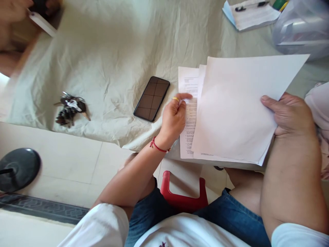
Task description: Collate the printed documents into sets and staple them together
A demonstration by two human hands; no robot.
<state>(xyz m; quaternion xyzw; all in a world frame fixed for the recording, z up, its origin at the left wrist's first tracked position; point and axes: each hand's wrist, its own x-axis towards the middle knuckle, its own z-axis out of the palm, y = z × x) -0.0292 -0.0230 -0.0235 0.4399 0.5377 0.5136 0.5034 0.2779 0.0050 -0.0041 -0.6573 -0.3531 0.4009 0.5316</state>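
Note:
My right hand (pixel 293 111) is closed on the right edge of a white sheet of paper (pixel 239 106), thumb on top and the other fingers hidden beneath. Its face is nearly blank, with a tiny line of print at the lower left. Other sheets lie under it, and a printed sheet (pixel 190 137) shows along the left. At that left edge my left hand (pixel 174 116) is closed on the printed sheet, with a ringed finger reaching over the text. A dark smartphone (pixel 152 98) lies just left of this hand.
A bunch of keys (pixel 72 108) lies on the pale, creased tablecloth (pixel 110 68). Papers with a pen (pixel 249 15) and a clear plastic container (pixel 303 29) stand at the back right. A red stool (pixel 183 202) is below. Another person's hand (pixel 15 10) shows at upper left.

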